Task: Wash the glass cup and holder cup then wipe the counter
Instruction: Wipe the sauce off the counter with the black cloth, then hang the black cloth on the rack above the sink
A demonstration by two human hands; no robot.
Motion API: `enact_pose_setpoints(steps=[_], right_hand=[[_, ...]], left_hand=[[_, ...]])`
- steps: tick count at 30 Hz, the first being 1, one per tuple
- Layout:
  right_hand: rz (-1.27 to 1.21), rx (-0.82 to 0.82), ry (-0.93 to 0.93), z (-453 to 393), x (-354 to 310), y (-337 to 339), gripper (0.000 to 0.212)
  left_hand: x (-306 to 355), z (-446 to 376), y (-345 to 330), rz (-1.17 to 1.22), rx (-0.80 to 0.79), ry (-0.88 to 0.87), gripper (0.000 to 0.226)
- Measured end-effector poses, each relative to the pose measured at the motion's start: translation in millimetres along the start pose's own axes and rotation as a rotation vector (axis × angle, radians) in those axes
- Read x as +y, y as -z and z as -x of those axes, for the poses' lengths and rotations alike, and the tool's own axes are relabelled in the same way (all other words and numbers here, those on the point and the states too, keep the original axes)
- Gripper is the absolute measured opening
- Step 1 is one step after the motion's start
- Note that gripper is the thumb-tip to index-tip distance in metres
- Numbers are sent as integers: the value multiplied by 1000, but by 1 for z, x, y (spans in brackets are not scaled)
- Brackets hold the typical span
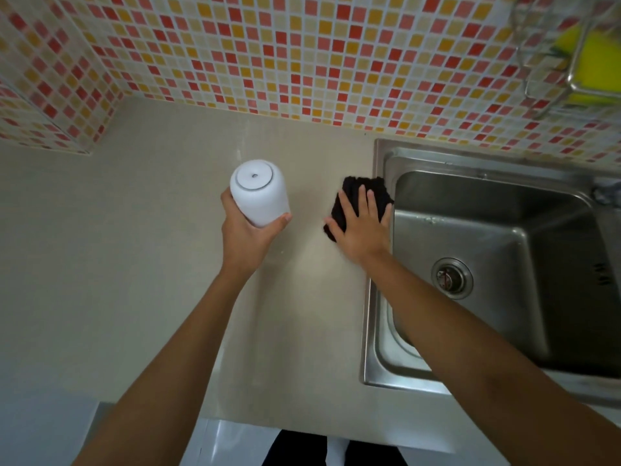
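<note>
- I can read no brand, label or writing on anything in view.
- My left hand (247,235) has its grip wrapped round one white holder cup (260,193), held upside down with its base towards the camera; a small hole shows in the middle of that base. Whether the cup is lifted off the table (151,247) or touching it I cannot tell.
- My right hand (361,227) lies flat with fingers straight and spread, pressing one black cloth (349,196) onto the table just beside the left rim of the sink (504,163).
- One steel sink, one basin, with one round drain (452,278) in its floor.
- One wire rack (564,52) hangs on the mosaic tile wall (302,55) at upper right, with yellow sponges (594,62) in it; their count is too blurred to give.
- The wall tiles are red, orange, pink and cream.
- I see no glass cup here.
</note>
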State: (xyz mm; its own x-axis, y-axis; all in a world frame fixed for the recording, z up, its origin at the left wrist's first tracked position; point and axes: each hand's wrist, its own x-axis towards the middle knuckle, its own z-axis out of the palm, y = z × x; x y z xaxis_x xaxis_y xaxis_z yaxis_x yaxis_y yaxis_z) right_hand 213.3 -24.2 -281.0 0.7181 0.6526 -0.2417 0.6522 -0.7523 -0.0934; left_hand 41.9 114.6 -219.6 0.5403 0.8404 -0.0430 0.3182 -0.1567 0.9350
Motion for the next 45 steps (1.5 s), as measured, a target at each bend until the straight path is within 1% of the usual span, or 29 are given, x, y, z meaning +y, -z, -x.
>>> enact_pose_setpoints(steps=[3,8,11,13,16,18,22,26,28,29,30,31,32,33,34,35,36,38,39,42,44,45], right_hand=[[15,53,35,9,2,-2,66],[-63,217,215,100,8,-38,57],[-116,379,264,126,16,-50,45],[-172,455,246,124,18,-52,40],[-320,470,132,116,11,-48,44],[-445,481,43,112,7,-38,41],[-682,446,-90,105,14,-9,37],[-864,431,-302,104,27,15,33],[-1024,362,-452,103,36,22,37],[-1153,297,-552,102,41,22,40],[-1320,206,-668,102,47,23,44],[-1520,86,-770,104,51,25,49],[-1731,-32,-824,107,56,27,54],[-1937,-112,-827,111,62,30,59],[-2095,-145,-813,116,68,33,63],[-2187,-152,-801,120,73,35,65],[-2232,-152,-785,126,78,39,67],[-2264,-130,-743,135,88,50,69],[-2275,-117,-712,140,93,57,71],[-2277,-101,-558,153,108,85,81],[-2294,-99,-460,161,119,105,85],[-2296,-98,-425,164,126,115,85]], left_hand=[[-7,6,-9,3,-12,17,95],[-15,16,-20,11,-33,2,94],[-15,18,-25,20,-59,-7,93],[-14,19,-26,20,-59,-14,92],[-15,23,-26,0,-60,-9,91],[-18,26,-25,-14,-60,-3,92],[-27,30,-25,-36,-58,0,95],[-32,29,-22,-60,-81,-3,102],[-36,36,-21,-48,-74,20,110],[-38,45,-21,-60,-34,52,111],[-39,59,-21,-88,39,74,105],[-41,76,-22,-128,131,61,93],[-40,93,-24,-174,208,18,77],[-38,109,-26,-206,238,-38,61],[-34,120,-31,-211,210,-98,48],[-27,127,-38,-188,138,-153,37],[-18,130,-47,-157,44,-196,30],[10,131,-70,-134,-149,-263,23],[28,130,-83,-139,-241,-300,24],[89,130,-124,-127,-503,-357,35],[122,131,-149,-109,-612,-360,43],[135,129,-160,-114,-628,-360,48]])
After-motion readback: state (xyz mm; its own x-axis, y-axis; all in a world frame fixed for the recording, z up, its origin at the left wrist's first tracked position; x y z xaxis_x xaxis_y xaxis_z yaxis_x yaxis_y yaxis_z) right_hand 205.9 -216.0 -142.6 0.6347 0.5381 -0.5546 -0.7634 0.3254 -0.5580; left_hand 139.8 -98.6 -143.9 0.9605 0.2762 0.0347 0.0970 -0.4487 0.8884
